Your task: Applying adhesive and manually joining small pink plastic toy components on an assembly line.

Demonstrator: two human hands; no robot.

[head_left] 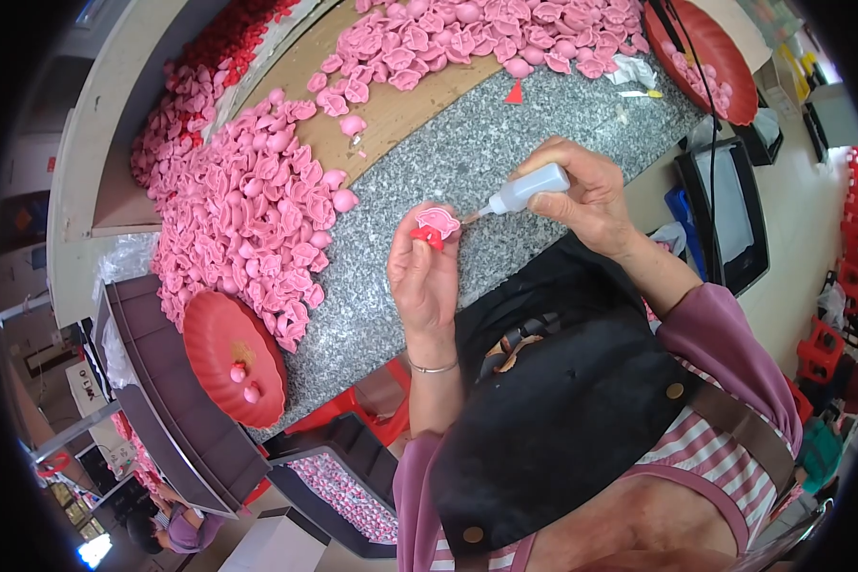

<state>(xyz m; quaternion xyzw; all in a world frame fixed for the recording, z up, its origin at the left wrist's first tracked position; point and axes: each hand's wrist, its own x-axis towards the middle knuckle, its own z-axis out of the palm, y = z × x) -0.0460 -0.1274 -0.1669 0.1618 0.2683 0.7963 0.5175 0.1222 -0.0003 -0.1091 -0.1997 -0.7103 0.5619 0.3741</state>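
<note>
Over the grey speckled countertop point(391, 181), my left hand point(424, 286) pinches a small pink shell-shaped piece point(437, 222) together with a red part point(427, 236) between thumb and fingers. My right hand point(586, 191) is closed around a translucent squeeze bottle point(534, 188), tilted down to the left. The bottle's thin nozzle comes up to the pink piece's right edge; whether it touches, I cannot tell. A large heap of similar pink pieces point(243, 214) lies to the left of my hands, and another pink heap point(486, 33) spreads along the far side.
A red scalloped tray point(257, 357) with two small pink-red pieces stands at the near left. Another red tray point(734, 71) holds pink pieces at the far right, a black cable hanging across it. Below the counter sits a dark bin point(338, 500) filled with small pink pieces.
</note>
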